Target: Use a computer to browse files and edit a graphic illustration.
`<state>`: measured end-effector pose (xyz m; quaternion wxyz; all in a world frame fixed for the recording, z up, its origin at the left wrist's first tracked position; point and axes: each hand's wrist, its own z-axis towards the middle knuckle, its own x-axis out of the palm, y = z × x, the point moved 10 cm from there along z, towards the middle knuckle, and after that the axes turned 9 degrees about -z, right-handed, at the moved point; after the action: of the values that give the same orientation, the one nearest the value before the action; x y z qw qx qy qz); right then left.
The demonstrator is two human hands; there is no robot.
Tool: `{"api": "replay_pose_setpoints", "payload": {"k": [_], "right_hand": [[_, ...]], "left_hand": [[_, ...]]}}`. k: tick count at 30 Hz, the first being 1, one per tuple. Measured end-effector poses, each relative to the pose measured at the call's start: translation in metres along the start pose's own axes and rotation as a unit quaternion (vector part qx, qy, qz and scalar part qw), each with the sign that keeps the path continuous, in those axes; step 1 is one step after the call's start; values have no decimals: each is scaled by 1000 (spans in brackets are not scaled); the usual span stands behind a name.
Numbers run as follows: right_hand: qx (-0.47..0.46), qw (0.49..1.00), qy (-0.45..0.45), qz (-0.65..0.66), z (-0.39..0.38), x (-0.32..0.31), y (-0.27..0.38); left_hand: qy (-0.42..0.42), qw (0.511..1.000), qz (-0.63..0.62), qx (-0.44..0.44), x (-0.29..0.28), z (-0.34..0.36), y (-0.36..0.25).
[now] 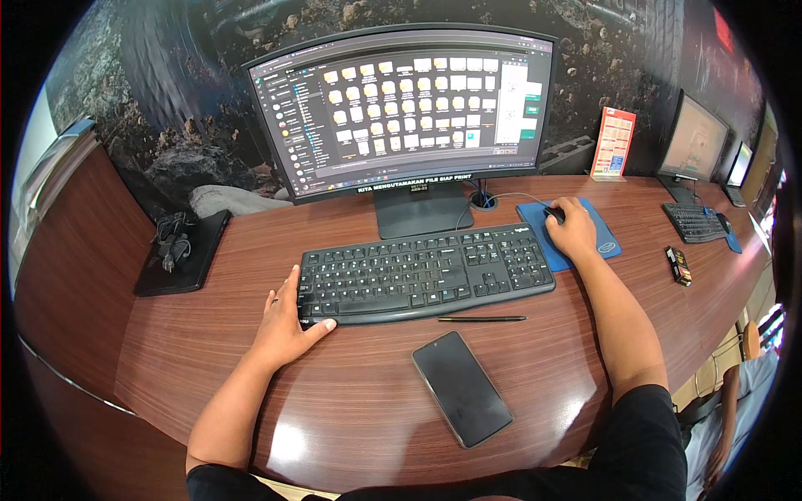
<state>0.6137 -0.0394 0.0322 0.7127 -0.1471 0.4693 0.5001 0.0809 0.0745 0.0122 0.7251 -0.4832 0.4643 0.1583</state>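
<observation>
My right hand [573,227] rests over a black computer mouse [555,215], its fingers curved round it, on a blue mouse pad [603,219]. At the left end of the black keyboard [409,275], my left hand [288,326] lies with thumb and fingers apart, touching the keyboard's edge; a ring is on one finger. Behind the keyboard stands a curved monitor [401,108] showing a window full of file and folder icons. A dark pen [483,318] lies just in front of the keyboard. Nearer to me is a smartphone [462,389], its screen dark.
On the left, a black laptop [182,255] carries a bundled cable [171,242]. An orange-red stand card [613,144] is at the back right. Further right are a small black box [678,265], a second monitor [695,140] and another keyboard [695,222]. A person [735,417] sits at the lower right.
</observation>
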Motion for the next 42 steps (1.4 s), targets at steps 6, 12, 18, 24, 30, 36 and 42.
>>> {"api": "replay_pose_setpoints", "payload": {"k": [6, 12, 18, 24, 30, 36, 42], "right_hand": [[7, 1000, 8, -2, 0, 1, -1], [6, 1000, 11, -3, 0, 3, -2], [6, 1000, 11, -2, 0, 3, -2], [5, 1000, -14, 19, -1, -3, 0], [-8, 1000, -9, 14, 3, 6, -6], [-5, 1000, -25, 14, 0, 0, -1], [4, 1000, -14, -6, -1, 0, -3]], "left_hand": [[0, 1000, -1, 1, 0, 0, 1], [4, 1000, 2, -4, 0, 0, 1], [2, 1000, 5, 0, 1, 0, 2], [-2, 1000, 4, 9, 0, 0, 2], [-6, 1000, 6, 17, 0, 1, 2], [-12, 1000, 7, 26, 0, 1, 5], [-6, 1000, 5, 21, 1, 1, 3]]}}
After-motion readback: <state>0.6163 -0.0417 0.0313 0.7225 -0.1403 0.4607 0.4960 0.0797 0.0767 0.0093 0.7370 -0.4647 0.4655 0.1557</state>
